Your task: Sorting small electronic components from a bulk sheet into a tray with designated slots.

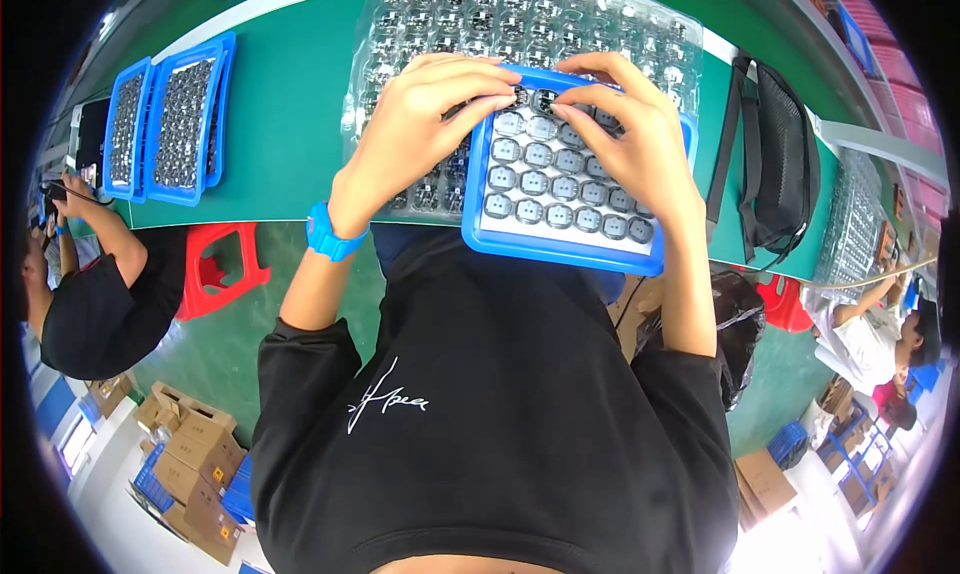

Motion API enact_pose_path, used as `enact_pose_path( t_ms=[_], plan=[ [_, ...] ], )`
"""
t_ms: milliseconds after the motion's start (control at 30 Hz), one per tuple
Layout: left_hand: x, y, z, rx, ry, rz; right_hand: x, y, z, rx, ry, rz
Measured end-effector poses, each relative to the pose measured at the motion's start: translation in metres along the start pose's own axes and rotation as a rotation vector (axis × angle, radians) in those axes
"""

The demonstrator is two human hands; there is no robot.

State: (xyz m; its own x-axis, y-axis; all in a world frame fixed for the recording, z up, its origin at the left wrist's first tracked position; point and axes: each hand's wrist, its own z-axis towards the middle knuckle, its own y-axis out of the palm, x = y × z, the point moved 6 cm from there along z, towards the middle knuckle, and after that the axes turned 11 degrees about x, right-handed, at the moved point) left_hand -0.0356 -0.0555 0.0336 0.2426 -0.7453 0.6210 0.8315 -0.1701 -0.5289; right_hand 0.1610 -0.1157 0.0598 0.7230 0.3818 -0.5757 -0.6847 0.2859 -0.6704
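A blue tray [560, 255] lies slightly tilted at the near table edge, over part of a clear plastic blister tray [640, 24]. Rows of rounded grey parts with small holes [536, 155] sit on its white bed. At its far left corner, my left hand [430, 104] pinches a small black part [519, 97] between thumb and fingertips. My right hand [635, 134] reaches over the tray's right side, its thumb and fingers closed around another small dark part [544, 101] in the far row. Several dark, metallic parts fill the blister tray's pockets.
On the left of the green table [290, 104] stand blue trays of dark parts [180, 124]. A black bag [780, 164] rests at the right. Red stools [222, 269] stand below the table. Other people [100, 304] sit at both sides; cardboard boxes [195, 459] are stacked behind.
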Motion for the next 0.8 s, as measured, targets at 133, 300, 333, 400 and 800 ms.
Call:
enact_pose_path(
  t_ms=[133,300,333,400,800],
  plan=[
    [0.003,0.000,-0.001,0.009,0.039,0.078,-0.002,0.003,0.003,0.003,-0.041,-0.015],
    [0.005,0.000,0.000,-0.011,0.081,0.140,-0.007,0.007,0.004,-0.005,-0.073,-0.058],
    [0.006,0.000,0.000,-0.024,0.085,0.159,-0.008,0.007,0.004,-0.008,-0.089,-0.075],
    [0.005,0.000,-0.001,-0.009,0.107,0.168,-0.009,0.008,0.004,-0.011,-0.104,-0.089],
    [0.017,0.006,0.000,-0.026,0.218,0.262,-0.017,0.011,0.004,0.003,-0.118,-0.196]
  ],
)
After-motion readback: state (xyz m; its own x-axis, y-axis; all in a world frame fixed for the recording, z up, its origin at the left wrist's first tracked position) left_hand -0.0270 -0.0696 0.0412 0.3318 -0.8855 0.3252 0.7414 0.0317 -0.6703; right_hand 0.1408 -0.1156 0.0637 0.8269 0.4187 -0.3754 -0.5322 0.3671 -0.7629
